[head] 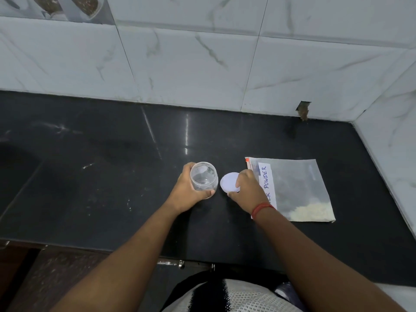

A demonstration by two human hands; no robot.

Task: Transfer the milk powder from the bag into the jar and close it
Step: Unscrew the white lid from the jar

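On black countertop (pixel 112 176), left hand (pixel 186 194) grips open clear jar (pixel 204 179); right hand (pixel 245 188) holds white lid (pixel 228 182), seemingly touching counter, beside milk-powder bag (pixel 297 190).

1. Setting judged to be a home kitchen.
2. Polished black stone counter (pixel 112 154) noted as landmark.
3. White marble-look wall tiles (pixel 191 64) seen behind and right of it.
4. Food-print tile (pixel 67 7) seen above its far-left end.

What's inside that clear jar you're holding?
The clear jar, held by the left hand, looks empty, with no powder in it. The hand hides part of its side. The milk powder sits inside the bag.
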